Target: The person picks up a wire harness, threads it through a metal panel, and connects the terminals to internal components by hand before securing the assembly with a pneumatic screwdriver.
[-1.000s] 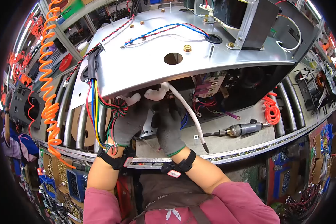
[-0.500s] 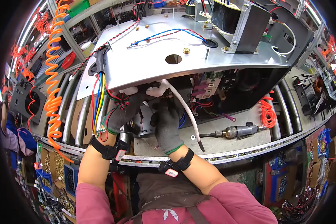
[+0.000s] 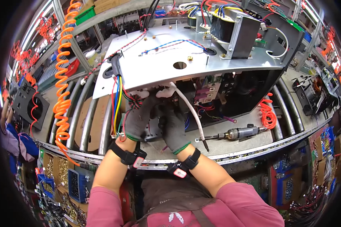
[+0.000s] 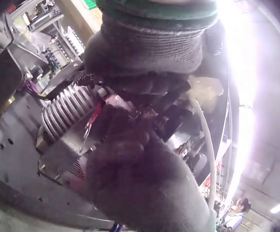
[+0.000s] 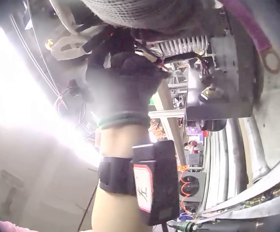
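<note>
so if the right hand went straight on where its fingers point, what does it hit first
Probably the white plastic connector under the silver metal plate, just beyond the right hand; depth is unclear.

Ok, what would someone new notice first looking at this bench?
First the bright orange coiled hose hanging down the left side, then the big silver chassis plate in the middle, with a transformer standing at its far right. Under the plate's near edge, the gloved left hand and right hand reach in close together, beside a white cable.
</note>
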Action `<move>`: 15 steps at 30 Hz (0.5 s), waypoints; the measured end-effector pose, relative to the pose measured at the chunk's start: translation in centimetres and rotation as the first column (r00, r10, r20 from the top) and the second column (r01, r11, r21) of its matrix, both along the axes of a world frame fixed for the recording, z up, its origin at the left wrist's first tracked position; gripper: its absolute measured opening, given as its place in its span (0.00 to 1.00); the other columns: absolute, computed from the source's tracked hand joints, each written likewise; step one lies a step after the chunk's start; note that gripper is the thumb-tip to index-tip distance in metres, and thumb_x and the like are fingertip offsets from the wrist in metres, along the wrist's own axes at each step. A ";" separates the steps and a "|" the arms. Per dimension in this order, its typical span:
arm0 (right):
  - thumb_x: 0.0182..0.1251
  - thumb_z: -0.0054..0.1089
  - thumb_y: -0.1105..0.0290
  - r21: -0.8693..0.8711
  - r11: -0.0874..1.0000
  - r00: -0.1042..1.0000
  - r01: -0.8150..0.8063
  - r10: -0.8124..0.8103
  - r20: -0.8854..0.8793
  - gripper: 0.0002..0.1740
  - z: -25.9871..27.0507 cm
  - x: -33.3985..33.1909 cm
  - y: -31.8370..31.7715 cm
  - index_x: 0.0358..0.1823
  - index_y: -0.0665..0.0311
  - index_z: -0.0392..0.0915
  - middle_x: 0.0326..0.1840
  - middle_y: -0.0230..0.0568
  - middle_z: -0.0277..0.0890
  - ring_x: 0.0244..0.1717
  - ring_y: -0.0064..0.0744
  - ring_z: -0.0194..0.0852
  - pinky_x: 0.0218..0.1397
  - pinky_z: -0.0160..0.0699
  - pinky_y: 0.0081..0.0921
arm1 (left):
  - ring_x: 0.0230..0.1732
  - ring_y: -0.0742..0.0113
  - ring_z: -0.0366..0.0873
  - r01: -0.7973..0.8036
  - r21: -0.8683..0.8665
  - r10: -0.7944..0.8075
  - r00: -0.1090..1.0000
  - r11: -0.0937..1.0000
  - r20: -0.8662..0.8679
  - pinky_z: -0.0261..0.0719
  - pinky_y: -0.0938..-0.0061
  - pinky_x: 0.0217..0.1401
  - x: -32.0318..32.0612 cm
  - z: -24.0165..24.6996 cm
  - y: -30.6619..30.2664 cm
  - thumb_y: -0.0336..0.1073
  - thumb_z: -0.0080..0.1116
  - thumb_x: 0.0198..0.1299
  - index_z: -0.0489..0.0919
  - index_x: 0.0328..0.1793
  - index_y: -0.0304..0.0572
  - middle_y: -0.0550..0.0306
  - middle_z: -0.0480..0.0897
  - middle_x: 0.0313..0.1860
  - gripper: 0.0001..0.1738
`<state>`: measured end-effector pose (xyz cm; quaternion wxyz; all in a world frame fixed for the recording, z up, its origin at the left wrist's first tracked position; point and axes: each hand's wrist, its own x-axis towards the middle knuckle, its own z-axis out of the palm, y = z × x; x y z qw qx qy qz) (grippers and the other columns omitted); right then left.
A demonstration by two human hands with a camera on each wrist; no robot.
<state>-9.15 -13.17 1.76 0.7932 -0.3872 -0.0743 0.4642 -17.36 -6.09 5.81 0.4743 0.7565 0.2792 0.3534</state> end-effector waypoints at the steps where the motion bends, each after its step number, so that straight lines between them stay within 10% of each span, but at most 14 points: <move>1: 0.69 0.53 0.54 0.019 1.000 1.000 0.011 -0.011 0.000 0.19 0.0 0.1 0.0 0.42 0.65 0.77 0.22 0.29 0.68 0.15 0.16 0.57 0.17 0.56 0.16 | 0.26 0.78 0.69 -0.028 -0.015 0.027 0.999 1.000 -0.018 0.64 0.81 0.26 0.2 -1.1 0.9 0.42 0.42 0.68 0.80 0.51 0.45 0.63 0.75 0.26 0.17; 2: 0.68 0.53 0.52 0.045 0.999 1.000 -0.009 0.008 0.018 0.20 -0.4 0.1 0.0 0.40 0.65 0.77 0.21 0.29 0.68 0.14 0.16 0.57 0.17 0.55 0.16 | 0.26 0.78 0.69 -0.014 0.006 0.014 1.000 1.000 -0.021 0.64 0.81 0.26 0.3 -1.2 1.1 0.42 0.42 0.68 0.80 0.51 0.45 0.63 0.75 0.26 0.17; 4: 0.68 0.54 0.51 0.092 0.996 1.000 -0.007 0.005 0.023 0.21 -0.9 0.2 0.1 0.39 0.65 0.78 0.19 0.29 0.67 0.14 0.16 0.56 0.17 0.54 0.15 | 0.26 0.77 0.72 0.012 0.579 0.047 0.995 0.815 -0.085 0.66 0.80 0.27 0.2 -1.6 1.2 0.42 0.41 0.69 0.80 0.51 0.42 0.61 0.77 0.26 0.18; 10: 0.68 0.53 0.49 0.013 0.999 0.999 0.033 -0.033 0.027 0.23 -0.6 -0.2 0.1 0.38 0.65 0.78 0.17 0.28 0.67 0.13 0.17 0.57 0.17 0.53 0.15 | 0.20 0.73 0.72 0.061 0.579 0.042 0.986 0.813 -0.163 0.65 0.76 0.22 -0.6 -5.3 4.4 0.44 0.40 0.70 0.79 0.42 0.39 0.61 0.77 0.19 0.20; 12: 0.68 0.53 0.49 -0.002 0.999 0.999 0.048 -0.048 0.021 0.23 0.2 0.0 -0.2 0.38 0.65 0.78 0.17 0.29 0.68 0.14 0.17 0.58 0.17 0.54 0.16 | 0.48 0.44 0.78 0.167 0.615 0.026 0.956 0.771 -0.293 0.81 0.62 0.38 -1.5 -6.6 5.2 0.30 0.50 0.59 0.65 0.69 0.46 0.44 0.76 0.55 0.28; 15: 0.68 0.54 0.49 -0.060 0.998 1.000 -0.021 0.022 0.011 0.22 0.4 0.2 -0.7 0.38 0.64 0.77 0.21 0.30 0.71 0.15 0.16 0.58 0.18 0.56 0.16 | 0.45 0.48 0.79 0.116 0.650 0.094 0.956 0.751 -0.279 0.80 0.64 0.31 -1.3 -9.0 6.5 0.29 0.52 0.60 0.63 0.69 0.44 0.46 0.77 0.53 0.29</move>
